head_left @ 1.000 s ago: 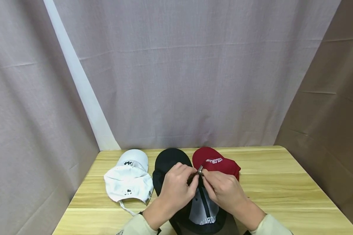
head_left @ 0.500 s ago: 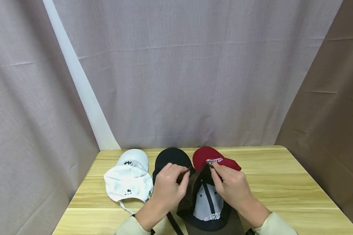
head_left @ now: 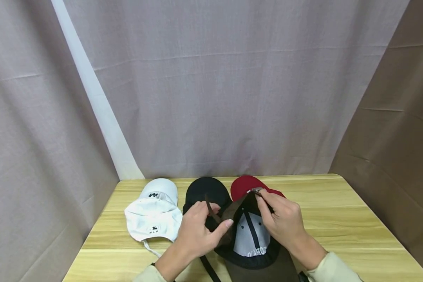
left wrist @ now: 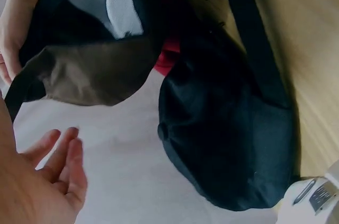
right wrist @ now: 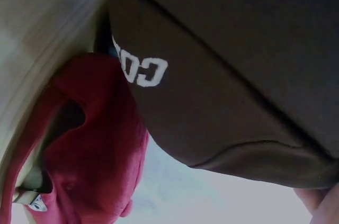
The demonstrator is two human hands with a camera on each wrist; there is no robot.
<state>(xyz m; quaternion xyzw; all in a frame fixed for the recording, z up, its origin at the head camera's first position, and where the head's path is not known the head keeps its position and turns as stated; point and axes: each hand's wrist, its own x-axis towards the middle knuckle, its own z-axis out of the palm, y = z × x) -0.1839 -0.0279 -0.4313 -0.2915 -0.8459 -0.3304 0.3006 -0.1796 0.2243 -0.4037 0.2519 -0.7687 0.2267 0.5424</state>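
A dark brown cap (head_left: 268, 266) is tilted up with its grey-lined inside toward me and its brim low. My right hand (head_left: 285, 217) pinches the cap's back edge beside a small metal buckle (head_left: 257, 190). My left hand (head_left: 197, 231) is at the cap's left side, thumb stretched out and fingers loosely bent. A thin brown strap (head_left: 209, 206) stands up by those fingers. In the left wrist view, the left fingers (left wrist: 66, 166) hold nothing visible. White letters (right wrist: 143, 68) show on the cap's front in the right wrist view.
Behind the hands lie a black cap (head_left: 206, 190) and a red cap (head_left: 244, 186). Two white caps (head_left: 155, 215) overlap at the left, a white strap trailing from them. A black strap (head_left: 209, 268) lies on the wooden table (head_left: 338, 227). Grey curtains hang behind.
Both hands came together at the buckle, then moved apart. The left hand has loosened its pinch on the strap and shifted left and down. The right hand has moved right with the cap's edge.
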